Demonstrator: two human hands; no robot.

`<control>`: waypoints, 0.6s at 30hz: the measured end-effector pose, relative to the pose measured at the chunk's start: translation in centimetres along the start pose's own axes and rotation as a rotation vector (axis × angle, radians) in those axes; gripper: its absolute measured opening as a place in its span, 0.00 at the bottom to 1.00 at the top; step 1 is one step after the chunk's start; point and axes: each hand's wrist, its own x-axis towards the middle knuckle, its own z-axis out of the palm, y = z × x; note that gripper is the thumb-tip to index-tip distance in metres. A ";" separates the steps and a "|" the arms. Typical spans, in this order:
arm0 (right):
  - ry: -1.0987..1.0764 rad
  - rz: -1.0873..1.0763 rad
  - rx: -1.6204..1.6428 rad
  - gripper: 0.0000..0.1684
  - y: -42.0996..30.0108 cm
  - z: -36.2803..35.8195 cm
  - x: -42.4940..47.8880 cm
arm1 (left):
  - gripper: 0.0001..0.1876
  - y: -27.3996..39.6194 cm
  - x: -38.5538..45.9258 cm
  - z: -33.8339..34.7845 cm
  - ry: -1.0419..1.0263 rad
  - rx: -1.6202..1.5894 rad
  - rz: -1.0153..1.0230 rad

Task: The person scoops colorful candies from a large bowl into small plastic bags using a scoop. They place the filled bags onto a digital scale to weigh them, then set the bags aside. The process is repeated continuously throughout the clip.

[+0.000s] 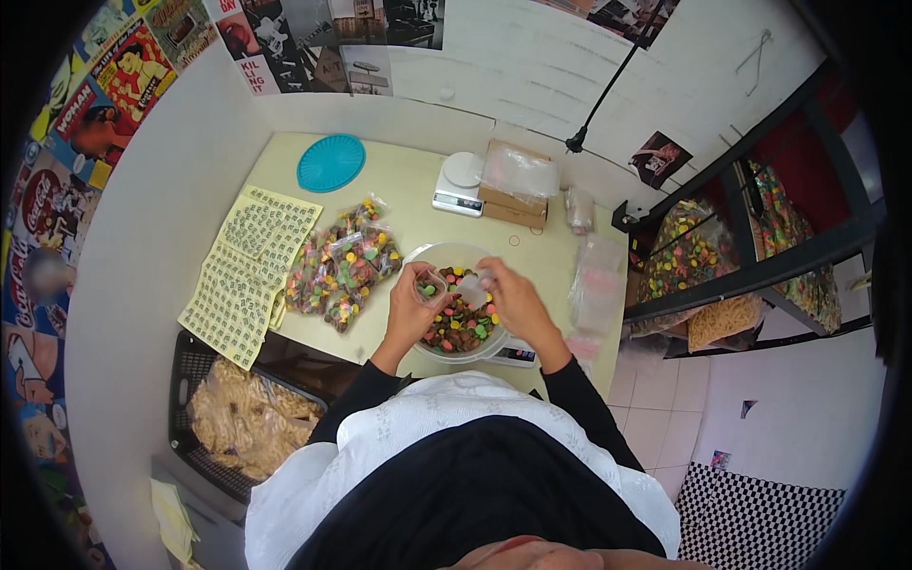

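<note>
A round clear plastic tub point(504, 345) stands before me, holding many small round candies point(459, 329) in brown, green, yellow and pink. Over its left side, my left hand point(415, 303) holds a small clear plastic bag point(430, 286) with some candies inside, its mouth spread. My right hand point(514, 299) grips a small translucent scoop or cup point(473, 291) over the tub, close to the bag; its contents cannot be made out. Left of the tub lies a pile of filled candy bags point(345, 263). Part of a digital scale point(519, 354) shows under the tub's right side.
Sticker sheets point(246, 267) and a blue lid point(331, 163) lie at the left. A white scale point(457, 187) and cardboard box point(514, 211) stand at the back. Empty bags point(597, 278) lie right. A black crate point(187, 399) sits below left; a shelf point(755, 274) holds large candy bags.
</note>
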 end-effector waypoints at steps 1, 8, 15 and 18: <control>-0.004 -0.061 -0.012 0.26 0.5 1.0 -0.1 | 0.29 0.1 0.0 0.0 -0.008 0.000 -0.003; -0.081 -0.159 -0.060 0.30 3.5 4.7 0.6 | 0.29 -0.4 0.0 0.2 0.052 -0.006 0.074; -0.156 -0.063 -0.043 0.22 2.7 4.2 1.8 | 0.30 -0.5 0.1 0.1 0.041 0.013 0.063; -0.153 -0.068 -0.028 0.17 3.8 4.7 2.5 | 0.30 -0.1 0.1 0.3 0.058 0.027 0.079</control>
